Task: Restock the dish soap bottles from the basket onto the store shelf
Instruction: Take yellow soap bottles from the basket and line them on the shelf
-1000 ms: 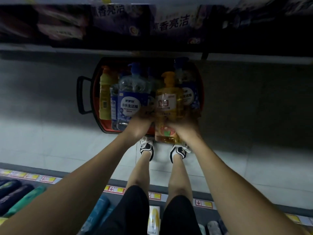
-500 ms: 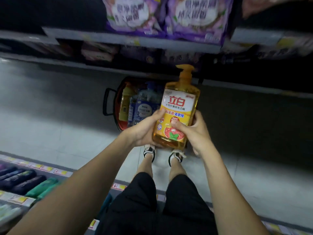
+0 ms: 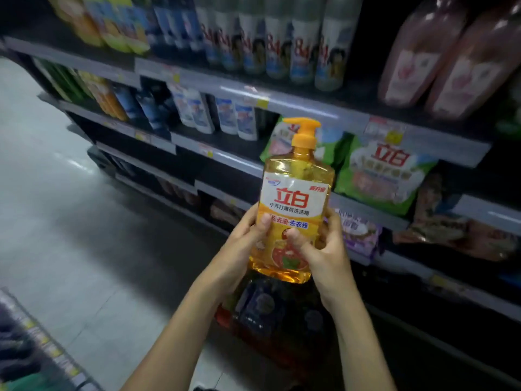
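**You are holding one dish soap bottle in mid-air, between basket and shelf.**

Both hands are grasping it. Your left hand is wrapping the lower left side, thumb on the label, and your right hand is cupping the lower right side, thumb pressing the front. The dish soap bottle is standing upright between them, pump on top and label facing you. The basket is sitting on the floor just below, holding more bottles in dim light. Beyond, the store shelf is showing bags directly behind the bottle and blurred bottles higher to the left. Which slot matches cannot be told. Next you are probably looking for that gap, then setting the bottle in upright.
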A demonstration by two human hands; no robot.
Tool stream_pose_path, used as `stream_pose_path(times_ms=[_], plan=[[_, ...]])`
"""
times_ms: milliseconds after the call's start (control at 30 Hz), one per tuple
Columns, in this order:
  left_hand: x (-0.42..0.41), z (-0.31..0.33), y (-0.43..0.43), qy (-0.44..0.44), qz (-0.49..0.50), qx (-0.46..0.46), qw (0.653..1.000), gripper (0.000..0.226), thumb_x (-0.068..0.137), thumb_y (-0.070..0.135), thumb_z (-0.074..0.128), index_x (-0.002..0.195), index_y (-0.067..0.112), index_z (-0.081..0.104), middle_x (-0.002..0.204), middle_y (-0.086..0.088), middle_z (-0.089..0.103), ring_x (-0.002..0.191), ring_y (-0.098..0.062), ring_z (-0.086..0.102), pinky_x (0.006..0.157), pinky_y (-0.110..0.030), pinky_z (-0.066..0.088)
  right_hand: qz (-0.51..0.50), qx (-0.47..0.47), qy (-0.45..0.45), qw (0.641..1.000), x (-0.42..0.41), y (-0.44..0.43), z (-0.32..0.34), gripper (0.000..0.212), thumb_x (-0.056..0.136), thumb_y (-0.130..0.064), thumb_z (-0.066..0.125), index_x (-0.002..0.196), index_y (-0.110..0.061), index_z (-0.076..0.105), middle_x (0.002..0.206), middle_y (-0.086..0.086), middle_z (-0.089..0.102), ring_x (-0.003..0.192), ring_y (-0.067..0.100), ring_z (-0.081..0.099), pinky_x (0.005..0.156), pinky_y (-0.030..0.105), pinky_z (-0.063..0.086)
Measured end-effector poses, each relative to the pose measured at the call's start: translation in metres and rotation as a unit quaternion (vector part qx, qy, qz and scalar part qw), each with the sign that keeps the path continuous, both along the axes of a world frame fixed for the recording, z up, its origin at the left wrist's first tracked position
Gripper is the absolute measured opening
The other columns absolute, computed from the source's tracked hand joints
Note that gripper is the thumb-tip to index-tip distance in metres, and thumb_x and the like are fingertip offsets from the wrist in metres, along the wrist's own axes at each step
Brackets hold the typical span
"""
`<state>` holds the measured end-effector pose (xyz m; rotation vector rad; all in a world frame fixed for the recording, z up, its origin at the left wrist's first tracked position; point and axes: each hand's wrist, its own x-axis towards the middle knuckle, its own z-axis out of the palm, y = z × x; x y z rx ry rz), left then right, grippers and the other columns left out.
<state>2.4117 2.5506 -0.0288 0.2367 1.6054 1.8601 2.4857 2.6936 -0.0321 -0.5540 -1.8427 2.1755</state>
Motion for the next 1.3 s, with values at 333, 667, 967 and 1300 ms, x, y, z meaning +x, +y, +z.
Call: stream_pose_path(times_ms=[333, 667, 967, 1300], plan=[[-0.022, 0.088, -0.145, 0.124, 0.137, 0.084, 0.979, 0.093, 0.062, 0.071, 0.079, 0.142, 0.037, 0.048, 0.131, 0.003, 0.068, 0.119, -0.020, 0.067, 0.089, -0.036, 0.060, 0.191, 0.112, 0.062, 0.973, -0.064, -0.124, 0.117, 0.082, 0.072, -0.073, 0.067, 0.142, -0.067, 0.024, 0.128, -0.033, 0.060, 0.122, 0.001, 0.057, 0.101, 0.040, 0.051], [-0.064, 0.141, -0.329, 0.179, 0.268, 0.082, 0.943, 0.041, 0.085, 0.055, 0.063, 0.126, 0.050, 0.058, 0.124, 0.009, 0.072, 0.117, -0.019, 0.068, 0.102, -0.050, 0.053, 0.249, 0.108, 0.126, 0.954, -0.137, -0.312, 0.166, 0.073, 0.078, -0.051, 0.072, 0.142, -0.057, 0.037, 0.111, -0.036, 0.065, 0.097, -0.014, 0.064, 0.074, 0.016, 0.052], [-0.126, 0.158, -0.428, 0.200, 0.274, 0.053, 0.939, 0.041, 0.083, 0.063, 0.063, 0.123, 0.060, 0.055, 0.126, 0.016, 0.069, 0.120, -0.017, 0.066, 0.106, -0.052, 0.050, 0.281, 0.112, 0.148, 0.942, -0.204, -0.406, 0.183, 0.073, 0.080, -0.047, 0.068, 0.145, -0.051, 0.036, 0.117, -0.029, 0.064, 0.096, -0.010, 0.065, 0.067, 0.013, 0.052], [-0.245, 0.143, -0.512, 0.197, 0.319, 0.040, 0.926, 0.049, 0.073, 0.072, 0.066, 0.121, 0.067, 0.054, 0.127, 0.018, 0.068, 0.125, -0.021, 0.062, 0.106, -0.056, 0.049, 0.326, 0.101, 0.155, 0.927, -0.338, -0.490, 0.173, 0.080, 0.077, -0.046, 0.071, 0.148, -0.051, 0.035, 0.134, -0.015, 0.061, 0.119, 0.007, 0.060, 0.091, 0.030, 0.052]])
